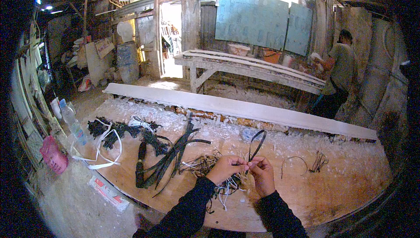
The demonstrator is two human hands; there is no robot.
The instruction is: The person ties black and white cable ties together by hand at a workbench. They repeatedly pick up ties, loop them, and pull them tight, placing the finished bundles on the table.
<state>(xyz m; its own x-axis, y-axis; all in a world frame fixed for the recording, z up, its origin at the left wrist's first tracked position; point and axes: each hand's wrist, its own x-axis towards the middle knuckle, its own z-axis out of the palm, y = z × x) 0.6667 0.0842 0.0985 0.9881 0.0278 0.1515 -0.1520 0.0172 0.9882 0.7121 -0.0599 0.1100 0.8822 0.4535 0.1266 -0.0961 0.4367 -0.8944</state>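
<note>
A narrow black strip (pixel 263 138) is bent into a loop that stands up above my fingertips. My left hand (pixel 225 169) pinches it at the bottom from the left, and my right hand (pixel 262 176) pinches the same spot from the right. Under and beside my hands lies a tangled pile of thin dark and white strings (pixel 203 164), partly hidden by them. To its left is a bundle of long flat black strips (pixel 175 152). A dark wrapped handle-like piece (pixel 140 168) lies by that bundle.
A long white-coated board (pixel 232 109) crosses the far side of the wooden table (pixel 332 185). Dark string bundles (pixel 118 128), a white strap (pixel 103 146) and a plastic bottle (pixel 74 124) lie left. Thin cords (pixel 319 162) are right. Another person (pixel 341 69) stands at a back bench (pixel 245 65).
</note>
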